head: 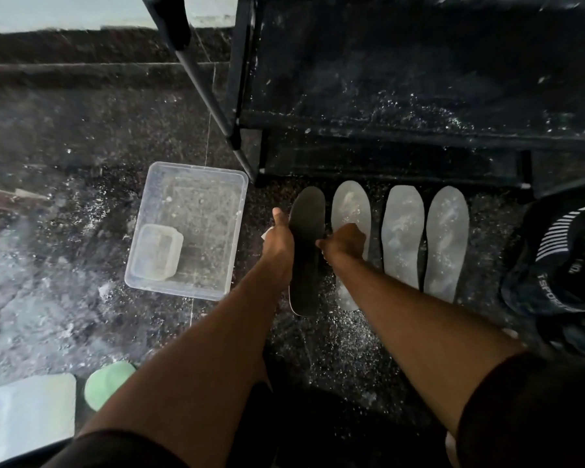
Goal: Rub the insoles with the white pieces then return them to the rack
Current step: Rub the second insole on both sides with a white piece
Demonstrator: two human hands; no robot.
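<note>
A dark insole (306,251) is held above the floor between both hands, its black face up. My left hand (279,236) grips its left edge, and a bit of a white piece (266,234) shows by the palm. My right hand (347,241) closes on its right edge. Three pale, white-dusted insoles lie side by side on the floor: one (350,204) partly under my right hand, a second (402,236), and a third (446,243). The black rack (385,130) stands just beyond them, its shelf speckled with white crumbs.
A clear plastic tub (188,231) with a smaller container (156,251) inside sits left of the insoles. Black sports shoes (561,261) lie at the right. A green round object (107,386) and a white sheet (24,417) lie at the lower left. White crumbs cover the dark floor.
</note>
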